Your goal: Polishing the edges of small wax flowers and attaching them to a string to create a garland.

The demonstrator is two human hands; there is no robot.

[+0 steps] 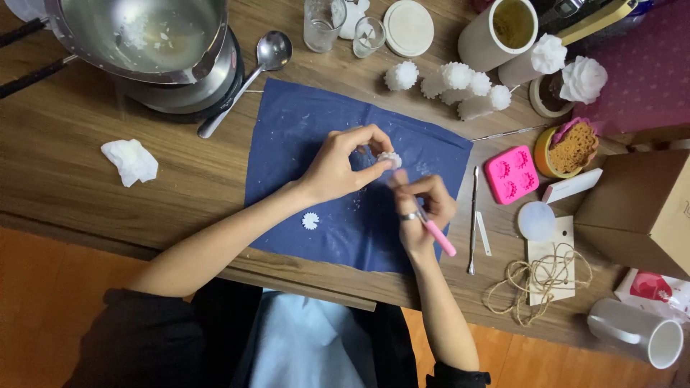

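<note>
My left hand [343,164] pinches a small white wax flower [390,159] between thumb and fingers over a dark blue cloth [309,129]. My right hand [422,206], a ring on one finger, grips a pink-handled tool [439,238] like a pen, its tip up against the flower. A second small white flower [310,220] lies flat on the cloth near my left forearm. White crumbs are scattered over the cloth.
A steel bowl on a cooker [154,43] with a spoon [248,77] sits far left. A crumpled tissue [131,160] lies left. Right are a pink mould [511,174], metal picks [472,223], twine [535,276], a box [643,208], a white mug [643,332], several white flowers [453,82] and cups.
</note>
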